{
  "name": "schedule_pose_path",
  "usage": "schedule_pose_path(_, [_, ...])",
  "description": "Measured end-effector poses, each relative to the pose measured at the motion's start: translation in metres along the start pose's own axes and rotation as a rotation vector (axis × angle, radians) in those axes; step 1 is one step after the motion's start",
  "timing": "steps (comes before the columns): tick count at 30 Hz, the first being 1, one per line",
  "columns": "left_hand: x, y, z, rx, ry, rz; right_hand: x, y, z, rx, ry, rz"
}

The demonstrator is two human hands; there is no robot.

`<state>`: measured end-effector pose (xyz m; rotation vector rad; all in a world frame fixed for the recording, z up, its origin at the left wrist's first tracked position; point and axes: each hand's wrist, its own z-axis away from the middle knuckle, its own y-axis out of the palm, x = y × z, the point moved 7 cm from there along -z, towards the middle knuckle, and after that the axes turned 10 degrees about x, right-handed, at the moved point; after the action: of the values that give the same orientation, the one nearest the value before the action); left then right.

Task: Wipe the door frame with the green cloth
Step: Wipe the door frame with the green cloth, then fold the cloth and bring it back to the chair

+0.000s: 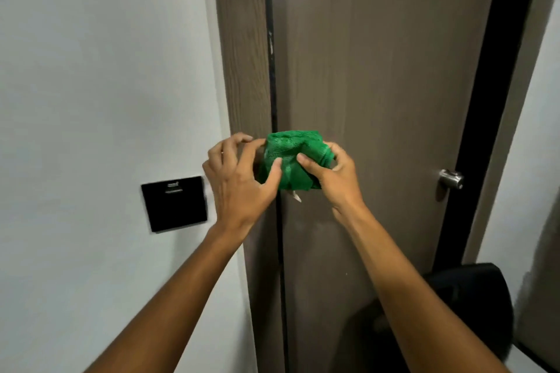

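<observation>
A bunched green cloth [291, 157] is held in front of the brown door, right over the dark gap between door and frame. My right hand [336, 175] grips its right side, thumb pressed into the fabric. My left hand [239, 179] holds its left side with the thumb on the cloth and the fingers curled behind it. The brown wood-grain door frame [245, 48] runs vertically just left of the cloth. A small white tag hangs under the cloth.
The brown door [378, 70] is closed, with a metal knob [451, 179] at the right. A black square wall panel [175, 203] sits on the white wall [91, 70] to the left. A dark object [472, 297] lies low at the right.
</observation>
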<state>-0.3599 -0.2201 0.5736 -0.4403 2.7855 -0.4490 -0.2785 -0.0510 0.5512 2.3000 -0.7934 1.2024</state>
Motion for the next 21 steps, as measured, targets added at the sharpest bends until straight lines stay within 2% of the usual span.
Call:
schedule_pose_path(2, [-0.021,0.014,0.012,0.095,0.023,0.189,-0.005,-0.029,0.017,0.02,-0.007,-0.05])
schedule_pose_path(4, [-0.032,0.031,0.021,0.219,-0.032,0.38,-0.009,-0.048,0.03,0.06,0.012,-0.068])
schedule_pose_path(7, [-0.034,0.08,0.051,0.473,-0.225,0.645,-0.049,-0.077,0.055,0.075,0.152,-0.116])
schedule_pose_path(11, [-0.05,0.169,0.13,0.773,-0.481,0.87,-0.133,-0.144,0.11,-0.042,0.404,-0.16])
schedule_pose_path(14, [-0.074,0.236,0.205,1.022,-0.585,0.804,-0.19,-0.206,0.161,-0.145,0.546,-0.09])
schedule_pose_path(18, [-0.121,0.296,0.309,1.302,-0.565,0.51,-0.243,-0.286,0.248,-0.261,0.675,0.177])
schedule_pose_path(21, [-0.179,0.335,0.402,1.541,-0.53,0.5,-0.275,-0.35,0.325,-0.315,0.856,0.297])
